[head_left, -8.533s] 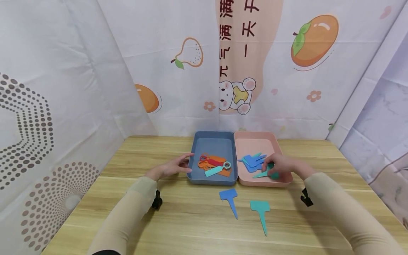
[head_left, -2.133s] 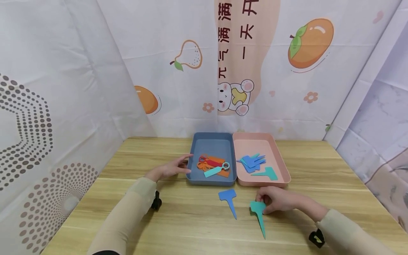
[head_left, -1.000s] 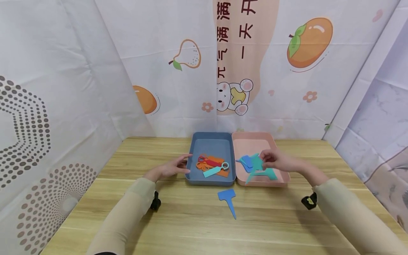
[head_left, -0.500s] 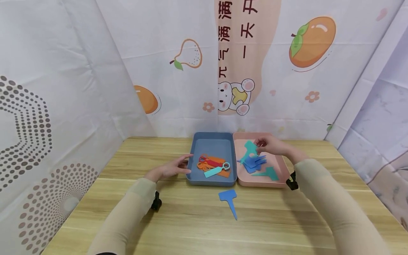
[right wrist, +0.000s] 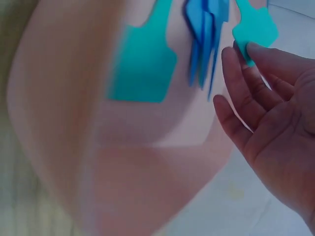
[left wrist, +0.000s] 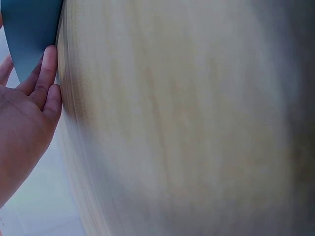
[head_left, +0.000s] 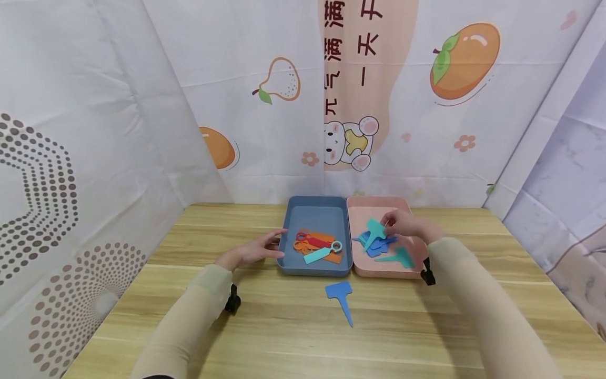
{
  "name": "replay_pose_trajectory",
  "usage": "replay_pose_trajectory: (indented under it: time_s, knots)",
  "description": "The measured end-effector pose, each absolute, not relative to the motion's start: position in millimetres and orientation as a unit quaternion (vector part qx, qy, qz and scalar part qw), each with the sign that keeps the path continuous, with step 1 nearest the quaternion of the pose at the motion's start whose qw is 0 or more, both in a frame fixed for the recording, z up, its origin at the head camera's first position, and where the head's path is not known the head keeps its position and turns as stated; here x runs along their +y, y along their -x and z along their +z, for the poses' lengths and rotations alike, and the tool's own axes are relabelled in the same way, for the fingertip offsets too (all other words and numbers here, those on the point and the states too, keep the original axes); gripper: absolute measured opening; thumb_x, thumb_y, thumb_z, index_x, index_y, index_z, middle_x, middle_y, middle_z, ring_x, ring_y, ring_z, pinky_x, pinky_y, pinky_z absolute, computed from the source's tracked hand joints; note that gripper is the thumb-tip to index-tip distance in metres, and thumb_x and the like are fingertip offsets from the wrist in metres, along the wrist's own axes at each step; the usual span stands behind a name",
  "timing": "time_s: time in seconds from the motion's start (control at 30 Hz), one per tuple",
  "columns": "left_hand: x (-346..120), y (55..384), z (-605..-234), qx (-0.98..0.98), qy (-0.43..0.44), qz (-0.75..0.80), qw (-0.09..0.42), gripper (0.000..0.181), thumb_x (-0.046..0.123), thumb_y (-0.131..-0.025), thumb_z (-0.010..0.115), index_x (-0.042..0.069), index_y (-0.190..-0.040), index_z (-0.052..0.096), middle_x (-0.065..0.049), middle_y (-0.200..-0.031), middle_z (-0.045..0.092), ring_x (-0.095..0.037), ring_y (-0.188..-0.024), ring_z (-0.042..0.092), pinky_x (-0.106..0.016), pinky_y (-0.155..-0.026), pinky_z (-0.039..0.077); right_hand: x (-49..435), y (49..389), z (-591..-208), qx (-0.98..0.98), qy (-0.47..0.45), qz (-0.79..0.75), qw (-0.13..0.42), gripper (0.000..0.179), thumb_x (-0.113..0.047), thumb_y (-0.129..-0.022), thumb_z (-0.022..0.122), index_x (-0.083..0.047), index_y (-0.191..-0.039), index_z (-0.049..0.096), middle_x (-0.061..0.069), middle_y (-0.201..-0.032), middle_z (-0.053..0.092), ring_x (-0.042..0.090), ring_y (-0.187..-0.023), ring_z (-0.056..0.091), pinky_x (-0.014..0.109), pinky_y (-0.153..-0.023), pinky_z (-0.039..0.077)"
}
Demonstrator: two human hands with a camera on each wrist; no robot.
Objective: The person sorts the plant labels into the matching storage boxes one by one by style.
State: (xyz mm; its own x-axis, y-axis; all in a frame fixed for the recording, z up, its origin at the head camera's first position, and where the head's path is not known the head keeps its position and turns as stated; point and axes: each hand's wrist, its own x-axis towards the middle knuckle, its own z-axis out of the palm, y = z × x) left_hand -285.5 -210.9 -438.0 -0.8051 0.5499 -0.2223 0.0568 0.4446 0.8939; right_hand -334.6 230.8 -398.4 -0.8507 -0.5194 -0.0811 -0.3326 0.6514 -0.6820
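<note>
My right hand (head_left: 401, 223) pinches a teal T-shaped plant label (head_left: 375, 229) by its wide head, between thumb and fingertips, over the pink tray (head_left: 389, 272). Beneath it in that tray lies a pile of blue plant labels (head_left: 381, 247), and a second teal label (head_left: 403, 257) rests nearer the front. In the right wrist view the pinched label (right wrist: 260, 28) sticks out past the fingertips. The left hand (head_left: 255, 249) touches the left wall of the blue-grey tray (head_left: 312, 217), its fingers fairly straight along the side (left wrist: 47, 73).
Inside the blue-grey tray lie orange tags (head_left: 334, 257), a red ringed tag (head_left: 318, 242) and a teal ringed tag (head_left: 318, 255). One blue plant label (head_left: 339, 290) lies on the wooden table (head_left: 274, 337) in front. A printed curtain (head_left: 265, 131) hangs behind both trays.
The right hand took the teal label from the table, carried it into the pink tray's area, and has since shifted it slightly forward over the blue pile. The left hand stayed put.
</note>
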Motion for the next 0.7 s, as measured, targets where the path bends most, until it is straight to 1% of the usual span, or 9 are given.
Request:
replay_pose_trajectory:
  time_s: [0.1,0.23,0.33,0.47,0.57,0.7]
  knots:
    - [-211,285,-438,0.812,-0.185,0.494,0.252,0.075,0.017,-0.097,0.063,0.018,-0.156,0.018,-0.021,-0.155,0.022,-0.038,-0.137,0.030,-0.050,-0.110,0.027,230,335,-403,0.906,0.226,-0.332,0.132,0.008,0.004,-0.090,0.062,0.008,-0.097,0.062,0.010,-0.080,0.060,0.023,-0.073,0.058,0.031,-0.071,0.048]
    - [-211,285,-439,0.813,-0.181,0.493,0.252,0.074,0.018,-0.097,0.062,0.018,-0.157,0.017,-0.021,-0.154,0.023,-0.038,-0.137,0.030,-0.051,-0.110,0.028,230,333,-406,0.911,0.229,-0.326,0.110,0.010,0.002,-0.090,0.064,0.008,-0.098,0.065,0.010,-0.082,0.061,0.023,-0.075,0.056,0.032,-0.071,0.047]
    - [-210,285,-439,0.813,-0.181,0.492,0.252,0.075,0.019,-0.097,0.062,0.019,-0.157,0.017,-0.021,-0.155,0.022,-0.038,-0.137,0.030,-0.051,-0.109,0.028,231,330,-406,0.906,0.253,-0.329,0.081,0.011,0.003,-0.089,0.063,0.010,-0.098,0.066,0.010,-0.085,0.062,0.022,-0.077,0.054,0.033,-0.071,0.048]
    - [-210,284,-437,0.815,-0.181,0.490,0.252,0.075,0.020,-0.097,0.062,0.019,-0.157,0.017,-0.022,-0.155,0.022,-0.038,-0.138,0.029,-0.052,-0.109,0.027,230,327,-404,0.890,0.294,-0.344,0.052,0.012,0.004,-0.089,0.063,0.012,-0.099,0.065,0.013,-0.087,0.064,0.022,-0.079,0.058,0.031,-0.072,0.051]
    - [-210,284,-437,0.815,-0.181,0.489,0.252,0.075,0.021,-0.097,0.062,0.018,-0.157,0.017,-0.023,-0.155,0.021,-0.039,-0.138,0.029,-0.053,-0.109,0.027,228,323,-398,0.884,0.306,-0.351,0.052,0.013,0.003,-0.090,0.064,0.010,-0.101,0.065,0.012,-0.090,0.065,0.023,-0.081,0.060,0.030,-0.072,0.051]
    - [-211,285,-439,0.814,-0.183,0.491,0.252,0.074,0.019,-0.098,0.061,0.016,-0.157,0.016,-0.024,-0.155,0.019,-0.040,-0.138,0.027,-0.053,-0.110,0.026,223,313,-388,0.880,0.315,-0.351,0.060,0.015,-0.001,-0.091,0.066,0.007,-0.104,0.067,0.013,-0.095,0.066,0.025,-0.085,0.061,0.033,-0.075,0.052]
